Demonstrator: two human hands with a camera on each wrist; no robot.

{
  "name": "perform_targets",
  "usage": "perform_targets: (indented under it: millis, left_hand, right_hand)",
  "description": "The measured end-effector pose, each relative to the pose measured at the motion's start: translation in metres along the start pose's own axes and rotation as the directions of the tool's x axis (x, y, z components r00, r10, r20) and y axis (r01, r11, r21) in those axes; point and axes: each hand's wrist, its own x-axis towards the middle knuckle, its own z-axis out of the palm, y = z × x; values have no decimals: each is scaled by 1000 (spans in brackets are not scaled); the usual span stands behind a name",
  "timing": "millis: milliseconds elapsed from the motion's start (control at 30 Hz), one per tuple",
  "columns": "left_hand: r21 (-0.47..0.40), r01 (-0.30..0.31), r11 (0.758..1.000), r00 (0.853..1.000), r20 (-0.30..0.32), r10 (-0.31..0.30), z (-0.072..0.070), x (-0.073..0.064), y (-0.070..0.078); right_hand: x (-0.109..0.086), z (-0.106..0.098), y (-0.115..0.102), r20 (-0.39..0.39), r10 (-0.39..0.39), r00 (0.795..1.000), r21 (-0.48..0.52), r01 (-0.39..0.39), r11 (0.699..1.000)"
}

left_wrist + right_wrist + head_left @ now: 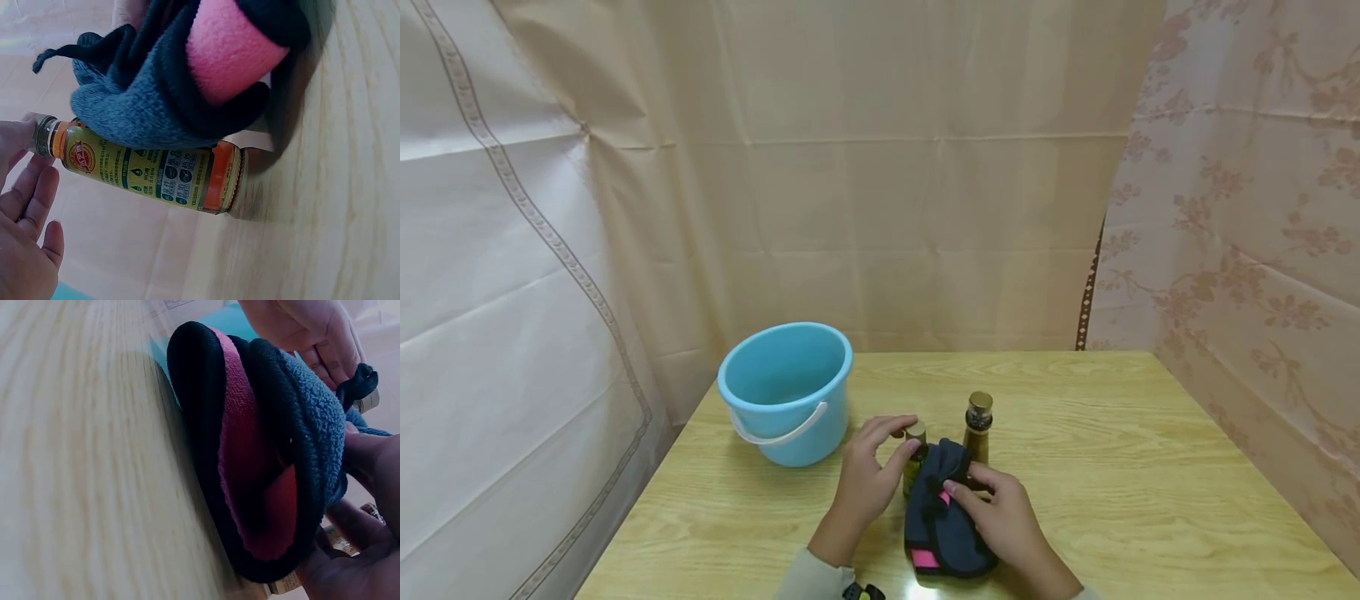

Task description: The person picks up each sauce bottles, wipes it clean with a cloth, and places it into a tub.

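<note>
A folded dark blue plush cloth [951, 529] with pink lining and black edging stands near the table's front. My right hand [1003, 517] pinches its upper part between thumb and fingers. In the right wrist view the folded cloth [269, 456] shows its pink inside. Just left of it stands a small glass bottle [144, 165] with a yellow-green label, partly hidden by the cloth. The thumb and fingers of my left hand [868, 475] curl round the bottle's cap. Behind the cloth, a taller bottle [978, 425] with a gold cap stands upright, its lower part hidden.
A light blue bucket [786, 408] with a white handle stands at the left of the wooden table [1120, 467]. A beige curtain [880, 183] hangs behind the table, with pale cloths along both sides.
</note>
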Motion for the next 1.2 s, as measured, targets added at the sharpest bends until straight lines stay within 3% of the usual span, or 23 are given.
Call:
perform_targets:
  millis: [300, 667, 1200]
  left_hand:
    - [-16, -18, 1000, 999, 33, 19, 1, 0, -1]
    - [-6, -34, 999, 998, 61, 34, 0, 1, 1]
    - [-8, -86, 996, 995, 54, 87, 2, 1, -2]
  right_hand:
    - [-2, 0, -3, -33, -70, 997, 86, 73, 994]
    - [-3, 2, -1, -45, -153, 987, 233, 160, 959]
    - [-1, 1, -3, -43, -86, 995, 145, 91, 985]
